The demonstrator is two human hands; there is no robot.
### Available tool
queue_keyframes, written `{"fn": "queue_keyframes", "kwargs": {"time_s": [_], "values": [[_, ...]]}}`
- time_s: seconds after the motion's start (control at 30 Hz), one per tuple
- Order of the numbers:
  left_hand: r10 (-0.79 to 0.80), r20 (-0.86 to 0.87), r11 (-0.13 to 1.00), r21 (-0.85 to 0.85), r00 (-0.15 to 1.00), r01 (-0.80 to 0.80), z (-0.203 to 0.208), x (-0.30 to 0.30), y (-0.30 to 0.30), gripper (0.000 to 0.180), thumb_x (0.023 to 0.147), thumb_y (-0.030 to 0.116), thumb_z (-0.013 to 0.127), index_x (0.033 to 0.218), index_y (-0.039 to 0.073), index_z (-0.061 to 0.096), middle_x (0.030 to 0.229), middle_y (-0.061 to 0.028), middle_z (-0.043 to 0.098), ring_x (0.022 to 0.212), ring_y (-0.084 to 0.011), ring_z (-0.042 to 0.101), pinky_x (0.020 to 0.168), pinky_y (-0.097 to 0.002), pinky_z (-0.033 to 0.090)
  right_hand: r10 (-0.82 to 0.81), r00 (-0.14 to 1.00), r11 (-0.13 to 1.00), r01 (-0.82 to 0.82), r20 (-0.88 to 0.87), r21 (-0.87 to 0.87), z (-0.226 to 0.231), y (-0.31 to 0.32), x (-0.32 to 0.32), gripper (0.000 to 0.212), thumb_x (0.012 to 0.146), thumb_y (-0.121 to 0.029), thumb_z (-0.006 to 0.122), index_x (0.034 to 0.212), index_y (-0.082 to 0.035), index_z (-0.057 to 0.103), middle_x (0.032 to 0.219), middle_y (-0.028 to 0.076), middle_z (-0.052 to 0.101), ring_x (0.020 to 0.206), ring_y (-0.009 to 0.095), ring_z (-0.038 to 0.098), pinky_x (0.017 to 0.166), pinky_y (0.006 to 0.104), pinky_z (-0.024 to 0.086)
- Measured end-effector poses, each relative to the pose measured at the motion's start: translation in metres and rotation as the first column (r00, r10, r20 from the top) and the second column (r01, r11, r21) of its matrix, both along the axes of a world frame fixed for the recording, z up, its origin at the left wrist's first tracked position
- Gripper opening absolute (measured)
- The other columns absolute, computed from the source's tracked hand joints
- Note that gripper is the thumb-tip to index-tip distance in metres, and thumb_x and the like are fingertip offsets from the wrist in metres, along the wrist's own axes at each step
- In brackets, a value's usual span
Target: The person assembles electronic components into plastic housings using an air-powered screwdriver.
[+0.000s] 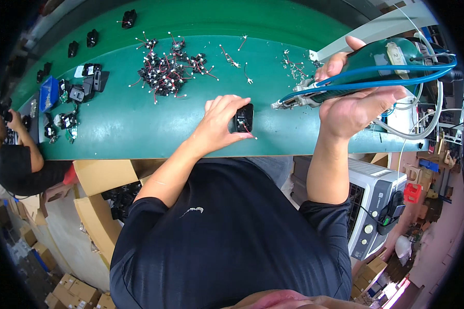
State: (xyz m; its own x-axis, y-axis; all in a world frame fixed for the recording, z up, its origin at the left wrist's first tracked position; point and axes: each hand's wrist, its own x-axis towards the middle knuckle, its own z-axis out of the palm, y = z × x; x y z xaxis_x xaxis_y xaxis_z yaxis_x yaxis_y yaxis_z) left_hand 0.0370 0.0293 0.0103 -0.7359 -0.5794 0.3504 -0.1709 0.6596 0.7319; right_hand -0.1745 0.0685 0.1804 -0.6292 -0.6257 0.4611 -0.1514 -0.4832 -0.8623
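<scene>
My left hand (217, 121) rests on the green bench with its thumb and fingers closed round a small black plastic housing (248, 116). A short red wire with a pale tip sticks out of the housing. To the right, my right hand (348, 110) is wrapped round a green-bodied power screwdriver (370, 57), thumb and fingers on opposite sides. Blue hoses (397, 81) run along the tool to its metal nose (290, 103), which points left toward the housing. A gap separates the nose from the housing.
A heap of black parts with red wires (162, 72) lies further back. Loose wires and small bits (294, 67) are scattered at the back right. A blue bin (49, 94) and black housings (82, 90) stand left. Another person (18, 159) works at far left.
</scene>
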Motion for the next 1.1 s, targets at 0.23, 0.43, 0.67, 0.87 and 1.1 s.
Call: {"fn": "queue_keyframes", "kwargs": {"time_s": [0.23, 0.43, 0.67, 0.87, 1.1], "values": [[0.09, -0.072, 0.992, -0.085, 0.993, -0.096, 0.043, 0.003, -0.043, 0.086, 0.069, 0.012, 0.092, 0.146, 0.008, 0.053, 0.141, -0.0159, 0.056, 0.136, -0.0353, 0.052, 0.113, -0.0464, 0.037, 0.03, 0.999, 0.998, -0.029, -0.016, 0.047, -0.008, 0.018, -0.01, 0.105, 0.095, -0.089, 0.023, 0.133, 0.004, 0.053, 0.079, 0.01, 0.059, 0.067, 0.019, 0.057, 0.063, 0.0299, 0.05], [0.082, -0.141, 0.944, -0.307, 0.987, -0.122, 0.092, 0.01, -0.079, 0.084, 0.068, 0.006, 0.092, 0.143, 0.008, 0.055, 0.14, -0.0141, 0.059, 0.134, -0.0328, 0.055, 0.111, -0.0437, 0.039, 0.015, 1.0, 0.996, -0.015, -0.005, 0.087, 0.0, 0.044, -0.008, 0.109, 0.092, -0.089, 0.035, 0.136, 0.009, 0.051, 0.088, 0.013, 0.064, 0.072, 0.015, 0.063, 0.065, 0.0255, 0.052], [0.093, -0.027, 0.855, -0.51, 0.995, -0.094, 0.098, -0.007, -0.123, 0.079, 0.067, 0.012, 0.091, 0.139, 0.008, 0.058, 0.137, -0.01, 0.061, 0.126, -0.0325, 0.056, 0.104, -0.045, 0.041, 0.009, 0.998, 0.997, -0.004, -0.061, 0.074, 0.003, 0.052, -0.01, 0.103, 0.096, -0.084, 0.039, 0.139, 0.009, 0.05, 0.088, 0.012, 0.065, 0.072, 0.013, 0.062, 0.066, 0.024, 0.052], [0.014, 0.454, 0.196, -0.875, 0.891, 0.443, 0.072, -0.037, -0.13, 0.036, 0.082, 0.018, 0.066, 0.117, 0.009, 0.068, 0.103, -0.0016, 0.063, 0.105, -0.0191, 0.058, 0.087, -0.0376, 0.045, 0.052, 0.994, 0.993, -0.042, -0.093, 0.106, -0.007, 0.049, -0.006, 0.095, 0.101, -0.079, 0.034, 0.141, 0.006, 0.048, 0.089, 0.01, 0.061, 0.074, 0.013, 0.059, 0.067, 0.0256, 0.052], [0.125, 0.375, 0.295, -0.898, 0.919, 0.326, 0.125, -0.046, -0.182, 0.051, 0.078, 0.014, 0.076, 0.127, 0.008, 0.066, 0.104, 0.001, 0.065, 0.109, -0.02, 0.056, 0.092, -0.0374, 0.042, 0.048, 0.995, 0.993, -0.039, -0.089, 0.108, -0.012, 0.051, -0.008, 0.099, 0.098, -0.082, 0.039, 0.141, 0.005, 0.05, 0.093, 0.011, 0.064, 0.078, 0.014, 0.062, 0.069, 0.0268, 0.054]]}}
